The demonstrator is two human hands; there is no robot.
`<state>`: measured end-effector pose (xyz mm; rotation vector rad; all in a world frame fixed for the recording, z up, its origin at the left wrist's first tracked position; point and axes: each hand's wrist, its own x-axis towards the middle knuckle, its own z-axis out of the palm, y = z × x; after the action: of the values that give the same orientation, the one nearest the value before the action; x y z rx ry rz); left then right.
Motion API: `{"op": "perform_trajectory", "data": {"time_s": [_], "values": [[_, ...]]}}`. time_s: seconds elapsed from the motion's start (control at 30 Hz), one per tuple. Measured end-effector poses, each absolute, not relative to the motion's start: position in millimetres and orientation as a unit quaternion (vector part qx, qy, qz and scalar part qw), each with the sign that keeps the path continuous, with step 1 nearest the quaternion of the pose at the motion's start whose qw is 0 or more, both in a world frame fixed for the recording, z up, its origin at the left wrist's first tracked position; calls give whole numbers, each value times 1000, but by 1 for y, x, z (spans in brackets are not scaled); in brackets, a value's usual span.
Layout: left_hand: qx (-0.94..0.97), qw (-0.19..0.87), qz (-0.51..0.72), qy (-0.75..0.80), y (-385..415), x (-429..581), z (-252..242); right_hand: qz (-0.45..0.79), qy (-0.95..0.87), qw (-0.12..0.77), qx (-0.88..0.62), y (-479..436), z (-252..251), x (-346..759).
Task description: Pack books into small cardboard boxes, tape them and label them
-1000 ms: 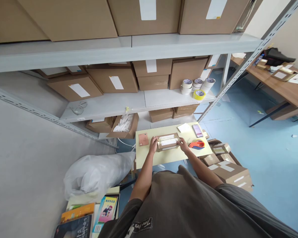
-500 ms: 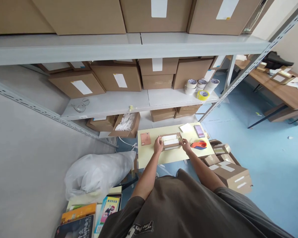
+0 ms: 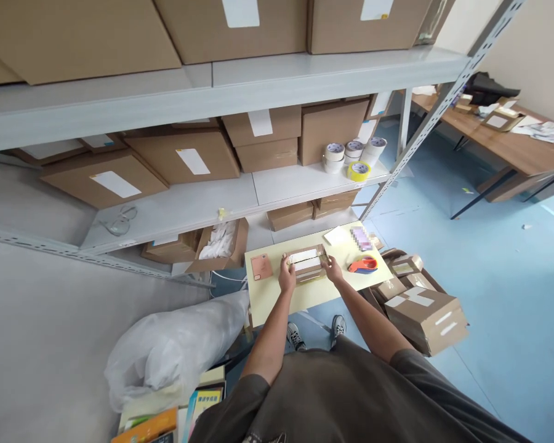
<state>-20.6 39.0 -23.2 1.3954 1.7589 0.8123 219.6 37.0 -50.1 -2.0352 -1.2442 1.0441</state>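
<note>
**Both hands closed on a kraft box at the table**

I stood in a blue-floored storeroom facing grey steel shelving point(image 3: 212, 92) stacked with brown cardboard cartons point(image 3: 231, 31). A row of white tape rolls point(image 3: 335, 157) and a yellow tape roll point(image 3: 359, 171) sat on its lower shelf. On the floor to my right lay closed brown cartons point(image 3: 425, 320) banded with white strips, and a white plastic sack point(image 3: 175, 351) slumped to my left.

Below me was a pale yellow table top point(image 3: 277, 301). It bore an orange-and-blue tape dispenser point(image 3: 364, 265), a white paper sheet point(image 3: 337, 235), a pixelated purple packet point(image 3: 361, 238) and a flat brown card point(image 3: 261, 267).

Mid-table, a shallow kraft cardboard box point(image 3: 306, 263) sat between my hands, white strips showing, apparently not yet closed like the floor cartons. My left hand point(image 3: 286, 275) and right hand point(image 3: 332, 269) gripped its short ends narrowly.
</note>
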Motion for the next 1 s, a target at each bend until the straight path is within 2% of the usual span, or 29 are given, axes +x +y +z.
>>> {"op": "perform_trajectory", "data": {"time_s": [0.13,0.37,0.43,0.57,0.83,1.0], "values": [[540,333,306,709,35,-13,-17,400,-491,281,-721,29,-48,229],[547,338,285,711,12,-2,-32,326,-515,292,-737,17,-35,309],[533,354,254,725,-5,2,-43,307,-510,276,-755,12,-36,344],[541,324,271,727,-28,9,-57,284,-525,230,-769,4,-45,406],[533,294,255,751,22,29,-52,360,-586,60,-723,16,-74,451],[516,310,214,769,21,35,-40,347,-613,74,-706,16,-100,443]]}}
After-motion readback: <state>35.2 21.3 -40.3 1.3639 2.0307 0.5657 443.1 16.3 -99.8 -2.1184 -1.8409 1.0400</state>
